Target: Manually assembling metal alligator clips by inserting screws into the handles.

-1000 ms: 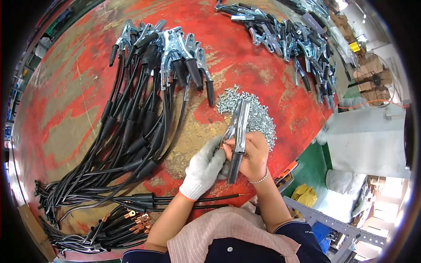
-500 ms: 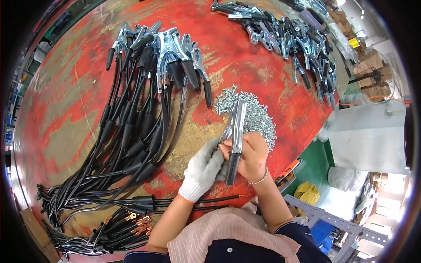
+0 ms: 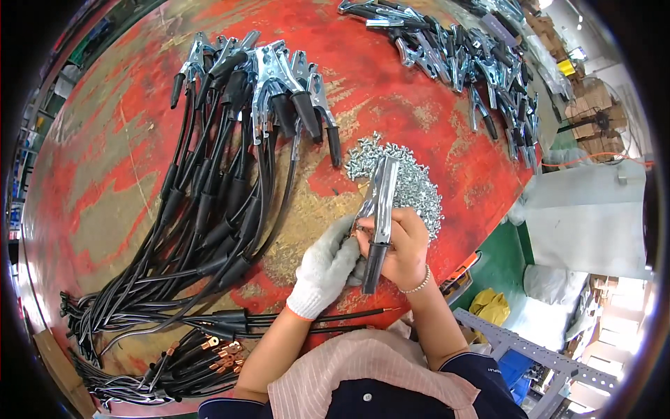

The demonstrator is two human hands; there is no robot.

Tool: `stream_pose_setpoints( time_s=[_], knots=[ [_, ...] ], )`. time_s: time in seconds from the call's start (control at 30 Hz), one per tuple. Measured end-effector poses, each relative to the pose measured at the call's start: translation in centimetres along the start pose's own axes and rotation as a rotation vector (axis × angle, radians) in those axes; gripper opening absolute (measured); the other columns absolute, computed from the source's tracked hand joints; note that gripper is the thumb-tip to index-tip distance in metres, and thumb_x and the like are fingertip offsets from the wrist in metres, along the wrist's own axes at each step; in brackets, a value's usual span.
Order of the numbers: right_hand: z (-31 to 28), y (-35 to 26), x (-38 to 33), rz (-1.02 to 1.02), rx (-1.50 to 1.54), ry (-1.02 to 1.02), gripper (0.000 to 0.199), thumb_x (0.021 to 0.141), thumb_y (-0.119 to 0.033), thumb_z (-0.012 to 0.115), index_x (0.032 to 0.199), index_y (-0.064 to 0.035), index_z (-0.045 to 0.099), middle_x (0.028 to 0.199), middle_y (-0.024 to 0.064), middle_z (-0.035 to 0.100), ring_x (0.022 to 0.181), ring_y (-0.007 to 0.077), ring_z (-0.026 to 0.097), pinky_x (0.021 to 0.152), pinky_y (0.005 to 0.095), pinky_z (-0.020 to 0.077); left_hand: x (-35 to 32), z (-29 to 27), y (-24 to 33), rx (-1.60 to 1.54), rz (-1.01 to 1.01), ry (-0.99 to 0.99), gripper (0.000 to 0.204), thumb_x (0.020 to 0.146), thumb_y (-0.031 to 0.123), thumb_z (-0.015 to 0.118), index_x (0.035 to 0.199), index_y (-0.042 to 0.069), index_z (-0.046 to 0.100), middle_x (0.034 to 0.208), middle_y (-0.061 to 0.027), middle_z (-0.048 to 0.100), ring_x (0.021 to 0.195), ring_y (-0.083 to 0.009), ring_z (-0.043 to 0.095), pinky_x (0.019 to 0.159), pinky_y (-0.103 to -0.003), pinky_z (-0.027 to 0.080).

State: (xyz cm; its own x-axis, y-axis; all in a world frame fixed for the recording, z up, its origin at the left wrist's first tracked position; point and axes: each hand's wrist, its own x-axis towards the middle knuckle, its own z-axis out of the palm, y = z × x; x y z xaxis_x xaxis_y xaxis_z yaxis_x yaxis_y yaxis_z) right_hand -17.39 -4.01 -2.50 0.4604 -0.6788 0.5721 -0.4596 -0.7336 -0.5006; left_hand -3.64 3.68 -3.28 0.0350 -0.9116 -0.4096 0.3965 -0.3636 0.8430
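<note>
A silver spring clamp (image 3: pixel 383 202) with a black handle sleeve (image 3: pixel 375 268) is held upright between my hands. My left hand (image 3: pixel 322 269), in a white knit glove, is closed around the clamp's far arm, which is mostly hidden. My bare right hand (image 3: pixel 401 244), with a beaded bracelet, is closed behind the clamp's near arm. Its thumb and fingertips are pinched at a small copper-coloured part (image 3: pixel 357 232) by the inner arm; what they hold is too small to make out. Just beyond the clamp lies a pile of small silver screws (image 3: pixel 412 183).
Black cables (image 3: pixel 209 202) with clamps on their far ends spread over the left of the red, worn table (image 3: pixel 335 35). Copper lugs (image 3: pixel 227 357) lie at the near left. A heap of loose clamps (image 3: pixel 481 77) sits at the far right, by the table's edge.
My hands and the clamp stay together in nearly the same place, with only a slight shift of my fingertips at the copper-coloured part. The whole view has moved slightly.
</note>
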Motion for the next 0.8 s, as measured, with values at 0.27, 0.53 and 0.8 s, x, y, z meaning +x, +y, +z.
stream_pose_setpoints(
  time_s=[0.27, 0.53, 0.8],
  knots=[
    [0.0, 0.7, 0.0, -0.017, -0.047, -0.002, 0.021, 0.069, -0.013, 0.082, 0.087, -0.0130, 0.072, 0.079, 0.0030, 0.064, 0.068, 0.0235, 0.060, 0.059, 0.0338, 0.0468, 0.5, 0.4, -0.3, 0.063, 0.065, 0.008, 0.035, 0.099, 0.011, 0.049, 0.133, 0.002, 0.050, 0.079, -0.0032, 0.061, 0.065, -0.0081, 0.058, 0.057, -0.026, 0.050],
    [0.8, -0.2, -1.0, 0.079, 0.104, 0.082, 0.025, 0.061, -0.001, 0.083, 0.081, -0.0036, 0.068, 0.079, 0.0084, 0.062, 0.076, 0.0263, 0.059, 0.065, 0.0357, 0.0464, 0.3, -0.8, -2.5, 0.334, 0.254, 0.066, 0.035, 0.100, 0.019, 0.053, 0.131, 0.004, 0.055, 0.109, -0.0053, 0.066, 0.098, -0.0100, 0.059, 0.087, -0.027, 0.049],
    [-0.5, -1.0, 0.3, 0.040, 0.052, 0.016, 0.019, 0.064, -0.002, 0.076, 0.079, -0.0030, 0.064, 0.077, 0.0104, 0.058, 0.071, 0.0292, 0.057, 0.062, 0.0378, 0.0435, 1.2, -0.7, -3.7, 0.173, 0.226, -0.027, 0.049, 0.101, 0.024, 0.051, 0.144, 0.001, 0.041, 0.120, -0.0072, 0.061, 0.105, -0.0114, 0.056, 0.093, -0.028, 0.046]
  ],
)
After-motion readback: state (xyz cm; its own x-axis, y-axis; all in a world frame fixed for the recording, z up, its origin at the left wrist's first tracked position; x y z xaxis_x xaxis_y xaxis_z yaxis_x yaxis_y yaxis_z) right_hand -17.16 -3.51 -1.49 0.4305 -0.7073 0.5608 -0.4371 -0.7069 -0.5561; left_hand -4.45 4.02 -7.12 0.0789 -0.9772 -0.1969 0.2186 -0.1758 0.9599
